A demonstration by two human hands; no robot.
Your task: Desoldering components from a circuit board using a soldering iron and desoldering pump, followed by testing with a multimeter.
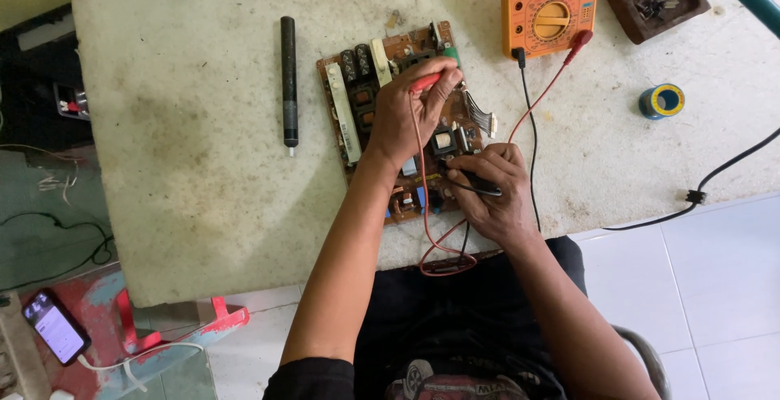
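The circuit board (pixel 398 119) lies near the tabletop's front edge. The left hand (pixel 410 111) pinches the red probe (pixel 424 84); the right hand (pixel 491 189) pinches the black probe (pixel 479 184). Keep both tips steady, fingers behind the metal, touching only the intended solder points.

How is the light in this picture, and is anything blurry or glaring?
Head view: soft, even daylight, only faint shadows under the left hand and right hand; circuit board sharp; mild glare on the white floor tiles; the phone at the corner slightly soft.
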